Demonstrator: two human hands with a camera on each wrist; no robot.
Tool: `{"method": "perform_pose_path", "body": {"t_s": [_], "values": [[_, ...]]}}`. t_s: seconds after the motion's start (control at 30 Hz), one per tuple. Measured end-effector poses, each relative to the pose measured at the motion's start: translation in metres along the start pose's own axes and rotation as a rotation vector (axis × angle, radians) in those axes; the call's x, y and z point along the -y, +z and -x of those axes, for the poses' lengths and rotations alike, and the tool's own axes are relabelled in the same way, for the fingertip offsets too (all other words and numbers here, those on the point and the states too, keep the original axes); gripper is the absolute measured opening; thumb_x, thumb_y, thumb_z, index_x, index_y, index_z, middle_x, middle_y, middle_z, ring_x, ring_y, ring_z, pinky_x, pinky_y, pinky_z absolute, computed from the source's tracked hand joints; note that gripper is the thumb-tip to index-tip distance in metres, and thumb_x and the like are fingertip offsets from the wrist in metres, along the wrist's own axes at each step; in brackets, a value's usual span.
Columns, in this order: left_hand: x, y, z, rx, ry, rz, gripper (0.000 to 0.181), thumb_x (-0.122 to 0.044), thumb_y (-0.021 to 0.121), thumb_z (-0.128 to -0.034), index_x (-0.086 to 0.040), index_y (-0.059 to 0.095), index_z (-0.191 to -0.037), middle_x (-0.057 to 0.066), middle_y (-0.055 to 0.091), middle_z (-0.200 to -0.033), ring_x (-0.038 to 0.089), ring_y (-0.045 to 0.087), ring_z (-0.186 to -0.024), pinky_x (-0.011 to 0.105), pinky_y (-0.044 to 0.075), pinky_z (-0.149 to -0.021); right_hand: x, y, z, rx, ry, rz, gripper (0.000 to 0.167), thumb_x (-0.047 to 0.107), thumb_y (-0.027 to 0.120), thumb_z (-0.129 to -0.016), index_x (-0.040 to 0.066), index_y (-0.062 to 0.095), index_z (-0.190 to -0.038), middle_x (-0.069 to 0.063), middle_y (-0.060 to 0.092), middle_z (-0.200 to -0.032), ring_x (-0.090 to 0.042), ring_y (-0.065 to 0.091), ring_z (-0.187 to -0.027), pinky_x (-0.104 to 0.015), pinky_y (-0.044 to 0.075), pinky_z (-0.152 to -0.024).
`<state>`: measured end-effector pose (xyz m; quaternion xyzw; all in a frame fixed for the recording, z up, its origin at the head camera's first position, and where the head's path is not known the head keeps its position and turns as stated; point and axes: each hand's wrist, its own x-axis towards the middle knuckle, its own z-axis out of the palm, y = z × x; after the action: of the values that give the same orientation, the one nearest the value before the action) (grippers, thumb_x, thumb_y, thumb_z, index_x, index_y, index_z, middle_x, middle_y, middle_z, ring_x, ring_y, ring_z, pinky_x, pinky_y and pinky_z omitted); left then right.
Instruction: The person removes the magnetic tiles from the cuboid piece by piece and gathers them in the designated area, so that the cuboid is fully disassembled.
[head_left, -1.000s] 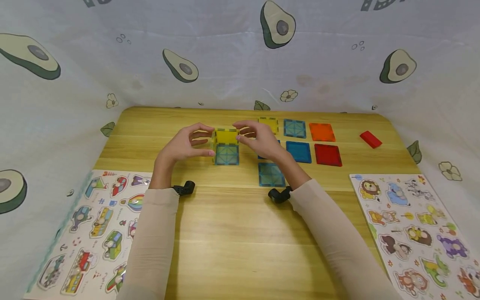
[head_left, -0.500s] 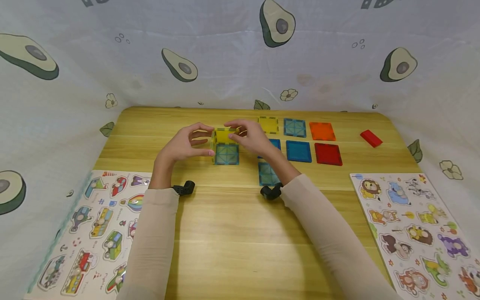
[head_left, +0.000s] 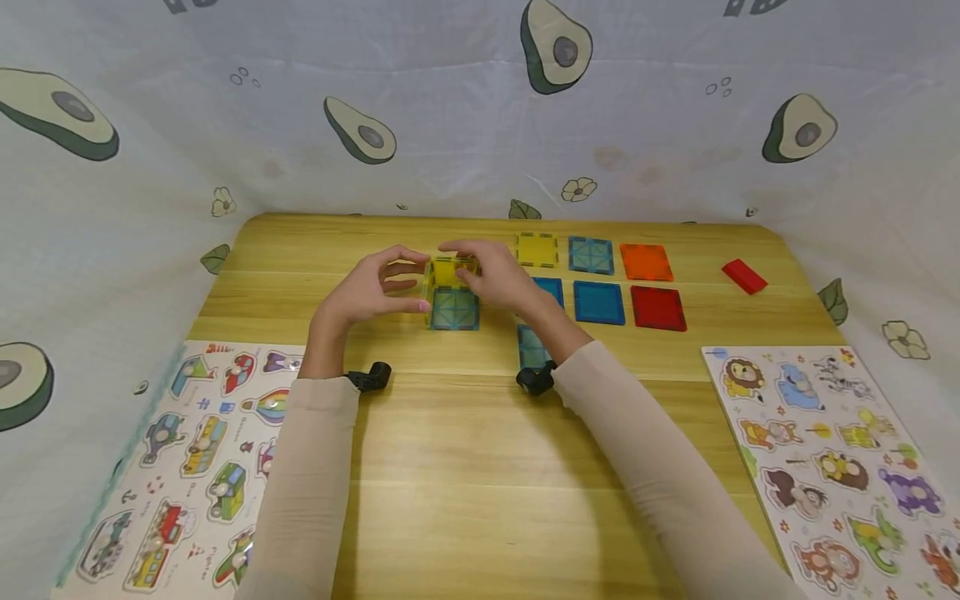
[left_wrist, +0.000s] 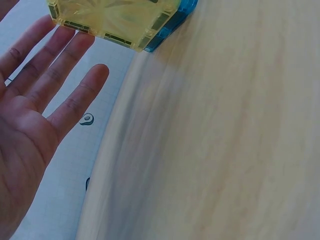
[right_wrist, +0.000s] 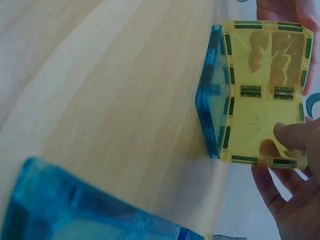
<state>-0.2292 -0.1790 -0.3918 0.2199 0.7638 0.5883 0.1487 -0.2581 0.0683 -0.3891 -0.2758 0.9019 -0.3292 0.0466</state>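
Observation:
A light blue magnetic tile (head_left: pixel 454 310) lies flat on the table, with two yellow magnetic tiles standing upright on it. The right hand (head_left: pixel 498 275) pinches the back yellow tile (right_wrist: pixel 250 125), thumb on its inner face and fingers behind. Along the left side stands the other yellow tile (right_wrist: pixel 265 55), edge to edge with the back one. Beside that left tile is the left hand (head_left: pixel 362 287), its fingers extended; in the left wrist view the fingertips (left_wrist: pixel 86 41) touch or nearly touch the tile's edge.
To the right lie several flat tiles, among them yellow (head_left: pixel 537 249), orange (head_left: pixel 647 262), red (head_left: pixel 657 308) and blue (head_left: pixel 598 302). A small red block (head_left: pixel 744 277) is farther right. Picture puzzle boards flank the table: vehicles (head_left: pixel 202 442) left, animals (head_left: pixel 825 450) right.
The right hand has moved left onto the back yellow tile, its thumb now against the inner face. The left hand and the standing tiles look unmoved.

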Motion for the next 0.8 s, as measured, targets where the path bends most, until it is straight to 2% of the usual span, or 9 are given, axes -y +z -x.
{"method": "perform_pose_path", "body": {"t_s": [0.13, 0.27, 0.33, 0.43, 0.53, 0.67, 0.8], "values": [[-0.012, 0.003, 0.004, 0.012, 0.015, -0.006, 0.068, 0.001, 0.082, -0.084, 0.009, 0.047, -0.141, 0.027, 0.043, -0.153, 0.041, 0.045, -0.143, 0.057, 0.035, -0.121, -0.005, -0.005, 0.004, -0.012, -0.008, 0.098, 0.05, 0.008, 0.055, -0.105, 0.025, 0.052, -0.152, -0.007, 0.062, -0.14, -0.024, 0.06, -0.096, -0.039, 0.053, -0.078], [-0.012, 0.002, 0.004, 0.012, 0.027, -0.016, 0.069, -0.001, 0.083, -0.0837, 0.01, 0.046, -0.141, 0.03, 0.042, -0.152, 0.042, 0.046, -0.142, 0.058, 0.035, -0.121, -0.012, -0.009, 0.009, -0.021, -0.008, 0.124, 0.056, 0.007, 0.053, -0.106, 0.029, 0.044, -0.157, -0.01, 0.059, -0.126, -0.025, 0.054, -0.09, -0.039, 0.05, -0.077], [-0.011, 0.002, 0.004, 0.014, 0.025, -0.013, 0.068, -0.002, 0.083, -0.084, 0.01, 0.046, -0.141, 0.029, 0.043, -0.152, 0.041, 0.046, -0.142, 0.057, 0.035, -0.121, -0.016, -0.01, 0.011, -0.021, -0.012, 0.118, 0.057, 0.006, 0.053, -0.106, 0.028, 0.043, -0.158, -0.011, 0.057, -0.124, -0.028, 0.054, -0.091, -0.042, 0.051, -0.079], [-0.011, 0.002, 0.005, 0.016, 0.019, 0.003, 0.066, 0.0, 0.082, -0.0838, 0.008, 0.048, -0.14, 0.028, 0.043, -0.152, 0.04, 0.046, -0.143, 0.056, 0.035, -0.121, -0.02, -0.014, 0.015, -0.032, 0.009, 0.088, 0.055, 0.007, 0.055, -0.105, 0.026, 0.044, -0.156, -0.012, 0.058, -0.133, -0.03, 0.057, -0.103, -0.045, 0.053, -0.088], [-0.011, 0.002, 0.005, 0.014, 0.015, 0.021, 0.064, 0.004, 0.081, -0.0835, 0.007, 0.049, -0.139, 0.028, 0.043, -0.152, 0.039, 0.047, -0.143, 0.055, 0.035, -0.122, -0.023, -0.018, 0.02, -0.062, 0.045, 0.045, 0.051, 0.01, 0.059, -0.104, 0.023, 0.047, -0.152, -0.012, 0.059, -0.137, -0.029, 0.062, -0.105, -0.044, 0.056, -0.087], [-0.011, 0.002, 0.005, 0.012, 0.014, 0.019, 0.065, 0.005, 0.081, -0.0833, 0.008, 0.048, -0.14, 0.027, 0.044, -0.152, 0.039, 0.046, -0.143, 0.056, 0.035, -0.122, -0.026, -0.027, 0.029, -0.108, 0.07, 0.002, 0.047, 0.015, 0.064, -0.102, 0.02, 0.05, -0.146, -0.013, 0.065, -0.122, -0.027, 0.066, -0.091, -0.041, 0.056, -0.073], [-0.013, 0.003, 0.005, 0.008, 0.007, 0.001, 0.065, 0.003, 0.082, -0.0831, 0.005, 0.05, -0.14, 0.024, 0.046, -0.151, 0.038, 0.047, -0.142, 0.055, 0.035, -0.122, -0.028, -0.036, 0.041, -0.166, 0.071, -0.037, 0.044, 0.015, 0.068, -0.1, 0.017, 0.053, -0.142, -0.012, 0.069, -0.113, -0.027, 0.069, -0.09, -0.041, 0.058, -0.075]]}}
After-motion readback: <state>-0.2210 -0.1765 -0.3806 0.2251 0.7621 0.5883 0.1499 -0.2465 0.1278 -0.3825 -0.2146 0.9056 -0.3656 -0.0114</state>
